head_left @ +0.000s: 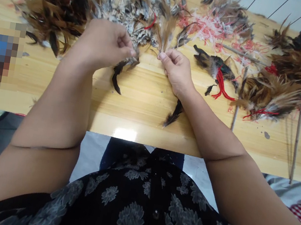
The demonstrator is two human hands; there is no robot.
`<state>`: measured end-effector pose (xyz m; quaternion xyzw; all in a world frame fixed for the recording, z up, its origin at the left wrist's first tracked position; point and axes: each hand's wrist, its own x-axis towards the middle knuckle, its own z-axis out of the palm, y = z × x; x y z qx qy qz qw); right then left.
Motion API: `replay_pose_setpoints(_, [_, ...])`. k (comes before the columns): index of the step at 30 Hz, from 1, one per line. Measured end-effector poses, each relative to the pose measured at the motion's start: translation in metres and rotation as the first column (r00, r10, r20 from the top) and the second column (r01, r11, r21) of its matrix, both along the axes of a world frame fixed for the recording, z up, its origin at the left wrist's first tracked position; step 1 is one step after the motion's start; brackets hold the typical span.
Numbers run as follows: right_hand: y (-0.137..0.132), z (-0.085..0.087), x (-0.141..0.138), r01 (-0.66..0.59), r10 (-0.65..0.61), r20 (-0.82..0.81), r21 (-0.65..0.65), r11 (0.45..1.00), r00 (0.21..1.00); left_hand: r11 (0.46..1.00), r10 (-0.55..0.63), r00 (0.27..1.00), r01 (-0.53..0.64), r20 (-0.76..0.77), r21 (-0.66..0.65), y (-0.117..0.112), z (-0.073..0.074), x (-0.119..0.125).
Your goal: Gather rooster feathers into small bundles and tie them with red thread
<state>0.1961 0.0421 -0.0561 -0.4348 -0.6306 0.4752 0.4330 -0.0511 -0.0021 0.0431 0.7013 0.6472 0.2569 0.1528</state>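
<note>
We count two bare hands, the left hand (102, 44) and the right hand (176, 73), one tan feather tuft (165, 35) in the right, two loose dark curved feathers (173, 114), three thin wooden sticks (296, 147), and one yellow wooden bench (145, 108).

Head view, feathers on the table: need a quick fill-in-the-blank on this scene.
The right hand pinches ____ tuft of tan feathers.
The thread on the dark feather bundle to the right of that hand is ____.
The feathers lie on a ____ table.
The person's black top has a grey ____ pattern.

Missing words: one; red; wooden; floral.
</note>
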Motion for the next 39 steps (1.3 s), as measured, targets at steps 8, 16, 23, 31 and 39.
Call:
replay_pose_setpoints(8, [0.002,-0.004,0.002,0.015,-0.015,0.018,0.032,0.999,1.000,0.985,-0.059,0.995,0.045,-0.077,-0.169,0.014,-0.033,-0.005])
replay_pose_setpoints(16, [0.008,-0.013,0.005,0.002,-0.003,0.012,0.066,0.998,1.000,0.980,-0.055,0.986,0.023,-0.160,-0.196,-0.007,0.009,0.021])
replay_pose_setpoints(23, [0.008,-0.013,0.004,0.016,-0.017,0.004,0.070,0.997,1.000,0.977,0.014,0.951,-0.079,-0.308,-0.198,-0.001,0.007,0.003])
replay_pose_setpoints(31, [0.001,-0.007,0.003,0.014,-0.017,0.038,0.080,0.997,0.999,0.922,-0.093,0.832,-0.135,-0.547,-0.362,-0.019,0.029,0.038])
replay_pose_setpoints(39, [-0.001,-0.006,0.002,0.027,-0.030,0.038,0.080,0.996,0.999,0.945,-0.136,0.928,0.016,-0.346,-0.326,-0.013,0.027,0.017])
